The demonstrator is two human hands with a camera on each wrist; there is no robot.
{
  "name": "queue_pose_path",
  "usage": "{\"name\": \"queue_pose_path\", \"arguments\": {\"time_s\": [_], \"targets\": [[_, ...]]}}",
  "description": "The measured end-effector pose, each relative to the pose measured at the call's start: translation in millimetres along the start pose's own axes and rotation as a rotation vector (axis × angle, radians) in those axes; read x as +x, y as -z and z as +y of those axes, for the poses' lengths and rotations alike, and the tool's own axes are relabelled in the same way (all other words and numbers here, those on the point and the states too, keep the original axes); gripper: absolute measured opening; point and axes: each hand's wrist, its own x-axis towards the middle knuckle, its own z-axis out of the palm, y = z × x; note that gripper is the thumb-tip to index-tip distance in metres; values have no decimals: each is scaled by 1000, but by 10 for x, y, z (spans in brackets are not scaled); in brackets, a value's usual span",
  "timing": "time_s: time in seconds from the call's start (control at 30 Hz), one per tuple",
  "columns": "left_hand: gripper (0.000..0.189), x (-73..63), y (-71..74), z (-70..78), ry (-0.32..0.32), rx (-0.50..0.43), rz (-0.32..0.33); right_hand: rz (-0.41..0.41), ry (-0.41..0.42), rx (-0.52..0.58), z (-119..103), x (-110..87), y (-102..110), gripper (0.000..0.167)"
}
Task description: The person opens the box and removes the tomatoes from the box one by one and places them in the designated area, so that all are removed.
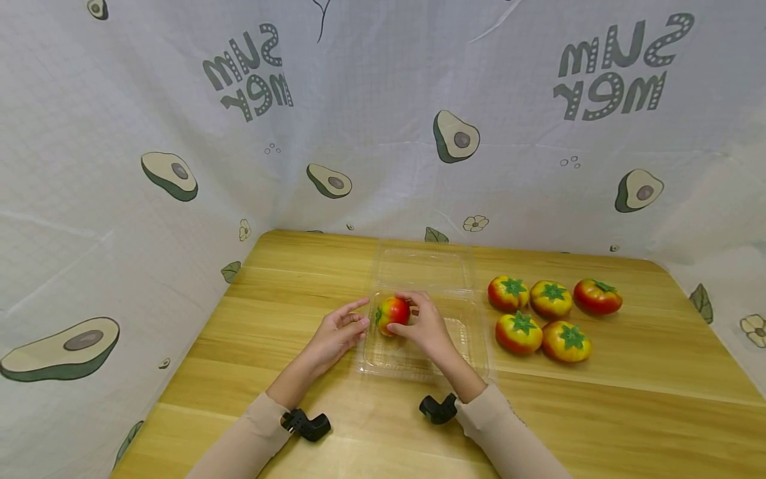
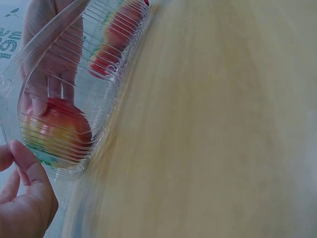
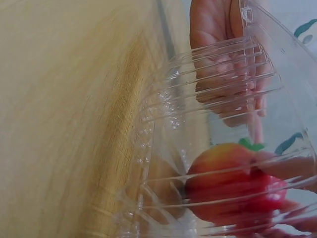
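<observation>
A red and yellow tomato (image 1: pixel 393 315) with a green leafy top lies tipped on its side at the left end of a clear plastic clamshell box (image 1: pixel 413 364). My right hand (image 1: pixel 423 325) reaches into the box and holds this tomato between thumb and fingers. At the box's left edge, my left hand (image 1: pixel 340 334) pinches the rim between thumb and forefinger. Through the ribbed wall, the left wrist view shows the held tomato (image 2: pixel 59 130) low in the box. The right wrist view has the tomato (image 3: pixel 228 183) behind the plastic, with the left hand (image 3: pixel 223 74) beyond it.
The box's lid (image 1: pixel 425 268) lies folded back on the far side. To the right of the box, several more tomatoes (image 1: pixel 550 299) sit grouped on the wooden table (image 1: pixel 646 372). A white curtain (image 1: pixel 383 120) printed with avocados hangs behind and beside the table.
</observation>
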Motion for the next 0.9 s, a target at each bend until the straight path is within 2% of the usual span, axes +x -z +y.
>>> {"name": "queue_pose_path", "arguments": {"time_s": [0.27,0.9], "targets": [[54,-6,-15,13,4,-7,4,-25,-33,-42,-4,1,14,60],[54,10,-9,-4,0,-9,8,-73,-77,11,37,-33,80,60]]}}
